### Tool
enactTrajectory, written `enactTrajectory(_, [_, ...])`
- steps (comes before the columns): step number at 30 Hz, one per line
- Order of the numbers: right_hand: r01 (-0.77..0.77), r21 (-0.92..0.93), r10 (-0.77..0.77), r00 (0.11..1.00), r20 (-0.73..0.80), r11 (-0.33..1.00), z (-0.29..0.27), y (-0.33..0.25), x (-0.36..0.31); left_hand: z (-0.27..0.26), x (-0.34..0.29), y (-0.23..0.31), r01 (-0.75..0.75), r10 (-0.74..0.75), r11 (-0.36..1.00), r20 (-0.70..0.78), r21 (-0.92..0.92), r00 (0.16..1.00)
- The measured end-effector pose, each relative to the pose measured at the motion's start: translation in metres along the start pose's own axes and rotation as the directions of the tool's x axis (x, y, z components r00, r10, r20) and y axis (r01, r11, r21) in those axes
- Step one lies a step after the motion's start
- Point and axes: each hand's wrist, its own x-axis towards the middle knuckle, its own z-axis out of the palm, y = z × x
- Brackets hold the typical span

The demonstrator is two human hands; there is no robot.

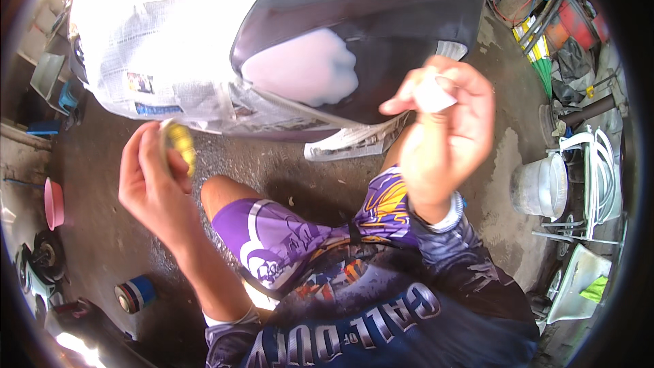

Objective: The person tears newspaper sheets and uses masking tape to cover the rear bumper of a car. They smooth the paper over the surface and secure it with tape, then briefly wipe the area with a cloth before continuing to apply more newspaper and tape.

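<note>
Head view: the left hand (151, 174) curls on a yellow roll (181, 142), the half-open right hand (446, 140) pinches a white scrap (433, 95), a grey bucket (535, 187) (contents unclear) beyond.

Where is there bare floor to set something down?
On the left, the floor looks bare between the pink tub, the blue container and the left hand. On the right, a narrower bare strip shows between the right hand and the grey bucket. From that bucket outward it is crowded, with the white tubular frame beside it.
</note>
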Motion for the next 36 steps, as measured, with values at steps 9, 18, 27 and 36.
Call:
enactTrajectory(9, [0.211,-0.327,-0.084,0.928,0.363,0.921,0.016,0.028,0.003,0.020,-0.019,-0.010,-0.380,0.338,0.924,0.576,-0.050,0.744])
enactTrajectory(18, [0.179,-0.351,-0.036,0.925,0.379,0.919,0.010,0.040,0.019,0.043,0.004,-0.004,-0.416,0.382,0.908,0.523,-0.057,0.762])
enactTrajectory(27, [0.326,-0.419,-0.134,0.895,0.425,0.847,0.009,0.063,0.036,0.051,0.023,-0.016,-0.713,0.599,0.689,0.451,0.131,0.662])
enactTrajectory(36, [0.490,-0.363,-0.247,0.803,0.543,0.793,0.012,0.084,0.049,0.052,0.044,-0.036,-0.834,0.740,0.531,0.398,0.150,0.542])
